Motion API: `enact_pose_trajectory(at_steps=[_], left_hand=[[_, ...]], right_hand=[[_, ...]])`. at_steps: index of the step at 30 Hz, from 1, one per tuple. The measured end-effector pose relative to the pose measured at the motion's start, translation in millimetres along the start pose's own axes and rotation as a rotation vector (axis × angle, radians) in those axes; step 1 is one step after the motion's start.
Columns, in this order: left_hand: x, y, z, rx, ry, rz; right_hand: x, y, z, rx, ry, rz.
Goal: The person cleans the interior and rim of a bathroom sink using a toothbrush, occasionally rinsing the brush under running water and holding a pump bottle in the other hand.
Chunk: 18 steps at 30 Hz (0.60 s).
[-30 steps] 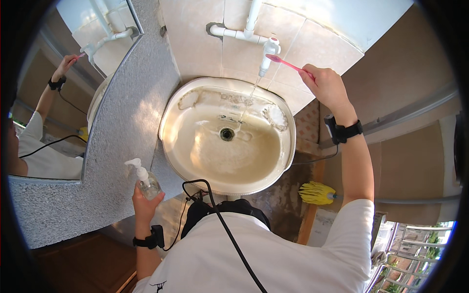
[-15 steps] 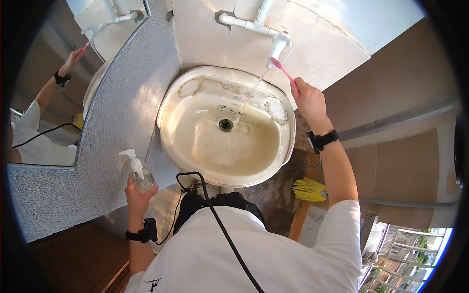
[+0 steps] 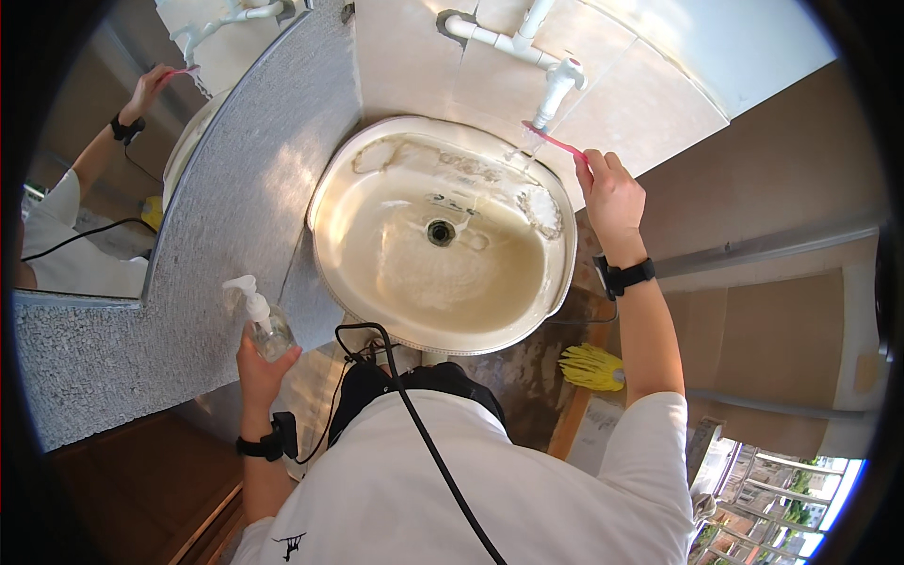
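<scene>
One toothbrush (image 3: 563,144) — one bottle (image 3: 271,331) — one sink (image 3: 424,287)

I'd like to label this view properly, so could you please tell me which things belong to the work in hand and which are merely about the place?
In use:
toothbrush, in the right hand
pump bottle, in the left hand
tap, running
sink

Merely about:
mop
mirror

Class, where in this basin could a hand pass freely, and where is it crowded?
The basin looks bare between its drain and near rim. It is crowded by the tap, where the right hand holds a pink toothbrush.
</scene>
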<state>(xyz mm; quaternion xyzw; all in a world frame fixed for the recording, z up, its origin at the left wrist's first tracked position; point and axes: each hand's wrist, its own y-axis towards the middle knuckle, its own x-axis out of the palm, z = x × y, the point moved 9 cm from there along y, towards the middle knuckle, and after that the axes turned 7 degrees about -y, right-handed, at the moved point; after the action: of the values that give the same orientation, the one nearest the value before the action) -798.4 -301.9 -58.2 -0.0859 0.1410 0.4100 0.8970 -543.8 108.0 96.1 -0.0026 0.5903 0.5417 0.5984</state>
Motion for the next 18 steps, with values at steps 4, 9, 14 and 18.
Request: enact_pose_trajectory(at_steps=[4,9,14,18], left_hand=[[-1.5,-0.5,-3.9,0.009,-0.005,0.012],[-1.9,3.1,-1.3,-0.003,0.053,-0.024],[8.3,7.1,-0.4,0.013,0.023,-0.061],[9.0,7.7,3.4,0.036,0.011,-0.043]], right_hand=[[2.2,5.6,-4.4,-0.004,-0.050,0.009],[-7.6,-2.1,-2.5,-0.052,-0.084,0.048],[-9.2,7.5,-10.0,-0.085,-0.114,0.067],[-11.5,3.9,-8.7,-0.082,-0.091,0.083]])
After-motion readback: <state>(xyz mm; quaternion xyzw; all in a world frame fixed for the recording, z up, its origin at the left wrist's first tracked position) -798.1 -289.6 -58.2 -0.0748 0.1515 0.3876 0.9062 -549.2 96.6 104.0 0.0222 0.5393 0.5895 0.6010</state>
